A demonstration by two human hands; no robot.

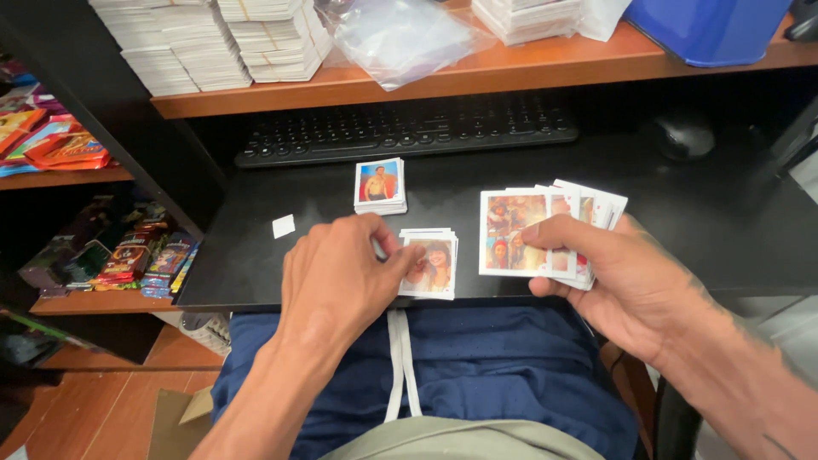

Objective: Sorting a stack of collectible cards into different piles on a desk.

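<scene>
My right hand (pixel 626 285) holds a fanned bundle of picture cards (pixel 520 232) over the front of a black pull-out tray (pixel 724 230), thumb across the top card. My left hand (pixel 341 277) rests at the tray's front edge, its fingertips touching a small stack of cards (pixel 434 264) with a portrait on top. A second, taller card stack (pixel 380 186) stands farther back, just in front of a black keyboard (pixel 409 128). A small white paper scrap (pixel 284 226) lies to the left of my left hand.
A black mouse (pixel 682 136) sits right of the keyboard. The wooden shelf (pixel 545 68) above carries white card stacks (pixel 213 43), clear plastic bags (pixel 400 34) and a blue bin (pixel 707 25). Colourful packs (pixel 136 255) fill side shelves at left. My blue shorts (pixel 477 375) are below.
</scene>
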